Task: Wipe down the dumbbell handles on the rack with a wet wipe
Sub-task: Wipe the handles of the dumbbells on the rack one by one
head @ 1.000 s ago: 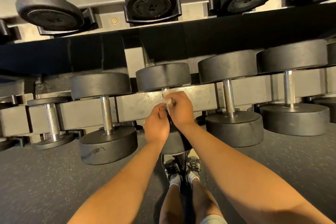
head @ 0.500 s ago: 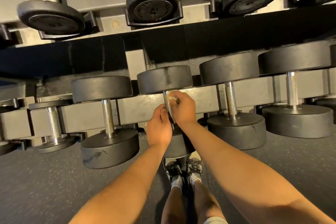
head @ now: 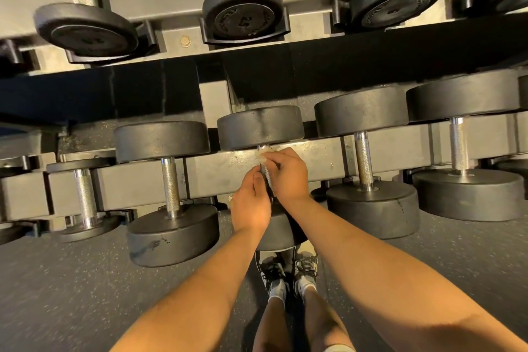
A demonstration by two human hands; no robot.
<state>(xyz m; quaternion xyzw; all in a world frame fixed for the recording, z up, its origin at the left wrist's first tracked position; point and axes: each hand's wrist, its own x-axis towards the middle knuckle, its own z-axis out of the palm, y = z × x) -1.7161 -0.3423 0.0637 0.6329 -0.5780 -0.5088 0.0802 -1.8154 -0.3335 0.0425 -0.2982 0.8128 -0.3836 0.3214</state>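
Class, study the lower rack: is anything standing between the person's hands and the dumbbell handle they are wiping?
Nothing visible does. The right hand holds the wet wipe against the top of the handle, just under the upper weight, and the left hand grips that handle lower down.

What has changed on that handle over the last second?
The right hand, pinching the wet wipe, slid up the handle toward the far head. The left hand stayed gripping the lower handle, and nothing was let go.

Narrow gaps between neighbouring dumbbell heads point(head: 163, 140); bare handles point(head: 171, 186) reachable; upper shelf point(head: 343, 66) overhead.
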